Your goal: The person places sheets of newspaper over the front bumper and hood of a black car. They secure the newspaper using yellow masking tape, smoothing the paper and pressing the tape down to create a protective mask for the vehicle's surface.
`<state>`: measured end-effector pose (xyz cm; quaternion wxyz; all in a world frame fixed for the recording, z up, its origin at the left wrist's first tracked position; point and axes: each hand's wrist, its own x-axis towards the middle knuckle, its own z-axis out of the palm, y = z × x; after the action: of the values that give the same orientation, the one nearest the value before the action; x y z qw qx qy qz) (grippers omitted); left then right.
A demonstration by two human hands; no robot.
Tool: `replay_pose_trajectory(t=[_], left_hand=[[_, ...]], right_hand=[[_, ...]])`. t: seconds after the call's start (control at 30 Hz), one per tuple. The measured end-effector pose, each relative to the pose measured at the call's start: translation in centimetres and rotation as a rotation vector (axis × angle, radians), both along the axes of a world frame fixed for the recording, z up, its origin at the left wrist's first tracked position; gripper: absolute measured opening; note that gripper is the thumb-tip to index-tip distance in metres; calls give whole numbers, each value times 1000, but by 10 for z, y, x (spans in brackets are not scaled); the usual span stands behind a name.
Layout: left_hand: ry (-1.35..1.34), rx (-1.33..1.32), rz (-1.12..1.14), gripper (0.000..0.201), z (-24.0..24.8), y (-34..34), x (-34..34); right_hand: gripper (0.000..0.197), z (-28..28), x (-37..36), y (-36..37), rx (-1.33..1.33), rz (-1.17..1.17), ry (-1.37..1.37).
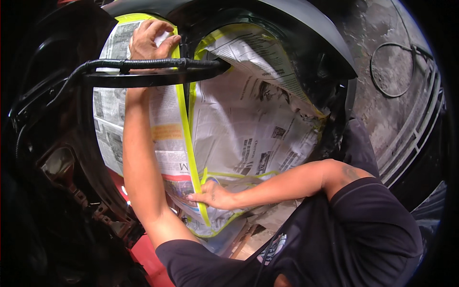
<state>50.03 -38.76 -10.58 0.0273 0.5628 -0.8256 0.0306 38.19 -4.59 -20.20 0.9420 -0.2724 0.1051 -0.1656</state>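
Observation:
A newspaper sheet (167, 110) hangs down on the left, edged with a long strip of yellow masking tape (185, 129). My left hand (149, 40) rests at its upper end with bent fingers and thumb apart, against the paper and tape. The left forearm passes behind a black bar. Lower down, my right hand (214, 195) grips the taped edge, thumb across the paper and tape; its other fingers are partly hidden. To the right, more newspaper (239, 115) covers the space under a black curved panel (315, 33), bordered by yellow tape.
The black bar (158, 79) with a ribbed cable sleeve (143, 63) crosses in front of my left wrist. Dark vehicle parts fill the left side. A looped cable (375, 71) lies on the grey floor, near a pale slatted frame (425, 119). Something red (148, 260) shows at lower left.

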Motion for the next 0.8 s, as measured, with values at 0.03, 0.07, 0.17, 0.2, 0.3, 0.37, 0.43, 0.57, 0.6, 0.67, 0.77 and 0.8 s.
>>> replay_pose_trajectory(t=[0.03, 0.07, 0.17, 0.2, 0.3, 0.37, 0.43, 0.57, 0.6, 0.67, 0.77, 0.8], left_hand=[[6, 6, 19, 30, 2, 3, 0], [12, 12, 38, 32, 3, 5, 0], [-30, -64, -61, 31, -1, 4, 2], [-25, -74, -47, 37, 1, 11, 1], [-54, -145, 10, 43, 4, 31, -3], [24, -139, -61, 52, 1, 48, 20], [-44, -196, -107, 55, 4, 72, 16], [380, -222, 543, 61, 35, 195, -19], [221, -282, 625, 50, 47, 229, -29], [93, -487, 879, 44, 47, 318, -37], [335, -794, 1403, 42, 5, 465, -63], [437, -835, 1530, 60, -20, 526, -65]], right_hand=[[44, -1, 1, 4, -11, -1, -9], [46, -3, 3, 11, -22, -3, -17], [49, -11, 13, 9, -6, 18, -13], [49, -9, 14, 10, 4, 47, -20], [48, -9, 24, 20, 4, 88, -7], [46, -10, 23, 22, 30, 82, 2], [44, -17, 24, 20, 36, 113, 33], [38, -25, 18, 21, -8, 201, -10], [41, -24, 17, 17, 15, 202, -13], [45, -17, 15, 15, 61, 221, -23], [48, -7, 10, 7, 50, 221, -23], [49, -11, 12, 12, 21, 226, -55]])
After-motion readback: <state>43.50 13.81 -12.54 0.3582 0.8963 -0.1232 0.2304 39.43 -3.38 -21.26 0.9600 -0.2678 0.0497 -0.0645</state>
